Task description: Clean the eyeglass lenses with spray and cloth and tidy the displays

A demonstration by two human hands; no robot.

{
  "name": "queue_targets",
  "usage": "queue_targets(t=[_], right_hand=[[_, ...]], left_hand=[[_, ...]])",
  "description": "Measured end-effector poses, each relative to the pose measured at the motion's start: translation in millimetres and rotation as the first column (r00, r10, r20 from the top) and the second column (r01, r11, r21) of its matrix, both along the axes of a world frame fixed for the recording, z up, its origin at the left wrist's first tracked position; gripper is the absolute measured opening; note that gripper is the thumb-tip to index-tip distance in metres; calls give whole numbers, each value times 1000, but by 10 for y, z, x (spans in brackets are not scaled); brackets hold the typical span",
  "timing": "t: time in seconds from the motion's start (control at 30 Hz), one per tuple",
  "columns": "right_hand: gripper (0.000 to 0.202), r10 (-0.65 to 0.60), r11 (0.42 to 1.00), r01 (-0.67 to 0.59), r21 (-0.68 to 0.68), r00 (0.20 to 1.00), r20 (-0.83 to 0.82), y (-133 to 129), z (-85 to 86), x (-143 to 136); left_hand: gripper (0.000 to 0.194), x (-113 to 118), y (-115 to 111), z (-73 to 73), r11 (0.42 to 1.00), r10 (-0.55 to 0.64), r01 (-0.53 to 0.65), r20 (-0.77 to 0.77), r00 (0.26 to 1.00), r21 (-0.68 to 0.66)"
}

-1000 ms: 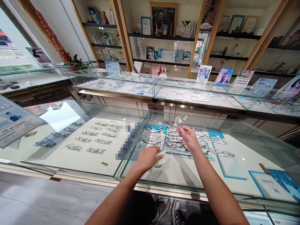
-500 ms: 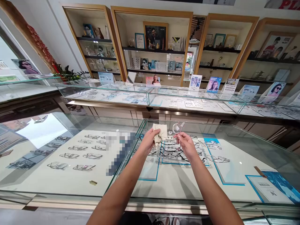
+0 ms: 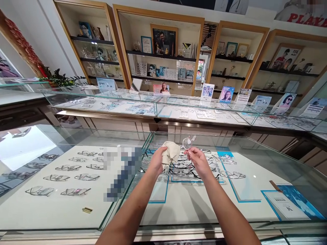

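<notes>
A cream cleaning cloth hangs bunched in my left hand, whose fingers are closed on it. Just to its right, my right hand pinches a pair of thin-framed eyeglasses by a slim part near the fingertips. One round lens rim stands up above the fingers, with small white tags on it. The cloth and the eyeglasses are apart. Both hands are above a glass display case, and behind them rows of dark-framed eyeglasses lie inside it.
The glass case has a raised edge seam left of my hands. More eyeglasses lie in its left section, near a small gold clip. Blue-edged cards lie at right. Across the aisle runs another glass counter before wooden shelves.
The camera view has turned slightly right. The cloth now spreads wider and rounder in my left hand. My right hand still pinches the eyeglasses.
</notes>
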State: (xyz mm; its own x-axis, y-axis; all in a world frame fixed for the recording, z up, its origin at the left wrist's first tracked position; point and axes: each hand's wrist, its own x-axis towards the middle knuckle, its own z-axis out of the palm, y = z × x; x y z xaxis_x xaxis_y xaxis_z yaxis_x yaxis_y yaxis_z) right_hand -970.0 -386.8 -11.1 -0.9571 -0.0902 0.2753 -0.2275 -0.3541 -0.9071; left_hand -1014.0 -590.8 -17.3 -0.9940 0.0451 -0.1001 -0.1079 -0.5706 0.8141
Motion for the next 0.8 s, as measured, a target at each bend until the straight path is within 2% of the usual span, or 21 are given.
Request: queue_targets(t=[0.23, 0.43, 0.63, 0.8], right_hand=[[31, 11, 1000, -11, -9, 1000, -5, -5, 19, 14], [31, 6, 1000, -6, 16, 1000, -2, -10, 3, 11], [31, 6, 999, -6, 34, 1000, 5, -5, -24, 0], [31, 7, 999, -7, 34, 1000, 13, -3, -23, 1]], left_hand=[[46, 75, -16, 104, 995, -97, 98, -14, 995, 18], [58, 41, -50, 78, 997, -54, 55, -9, 998, 46], [42, -18, -65, 33, 995, -44, 38, 59, 997, 94], [46, -31, -63, -6, 992, -119, 121, -44, 992, 42]])
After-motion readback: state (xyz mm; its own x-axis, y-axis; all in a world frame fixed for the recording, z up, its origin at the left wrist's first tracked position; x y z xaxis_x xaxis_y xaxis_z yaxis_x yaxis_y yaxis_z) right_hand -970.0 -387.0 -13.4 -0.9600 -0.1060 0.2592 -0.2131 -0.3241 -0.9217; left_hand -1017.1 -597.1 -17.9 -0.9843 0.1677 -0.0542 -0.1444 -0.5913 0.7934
